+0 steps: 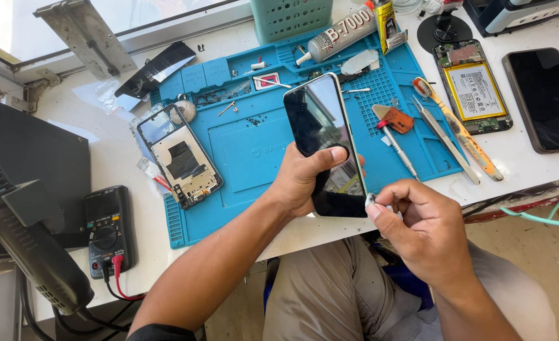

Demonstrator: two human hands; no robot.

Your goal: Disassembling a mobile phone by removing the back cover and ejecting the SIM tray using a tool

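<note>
Head view, looking down on a white table (519,161) spread with a blue repair mat (254,151). Above the mat's near edge, a black smartphone (325,142) raised off the surface, glossy face up, long axis running from near-right to far-left, far end tipped toward the window. Gripped around its lower half by the left hand (301,180), thumb laid across the glass, remaining fingers (360,169) wrapped behind and just showing past the right edge. Just right of the phone's near corner, the right hand (428,230), fingers pinched narrow on a small pale scrap (373,201), kind not clear, touching or almost touching the phone's lower right edge. So: phone lying to the left of the pinching fingers, right hand nearer that corner, left hand carrying the weight.

On the mat to the left, an opened phone frame (181,156) lying flat, well apart from both hands. Off the mat at right, a phone with exposed battery (474,85) and a dark phone (544,98). Smaller still, between those and the held phone: a toothbrush (459,129), metal tweezers (443,139), a screwdriver (399,150). Far side, a glue tube (339,35). Left edge, a multimeter (107,230).
</note>
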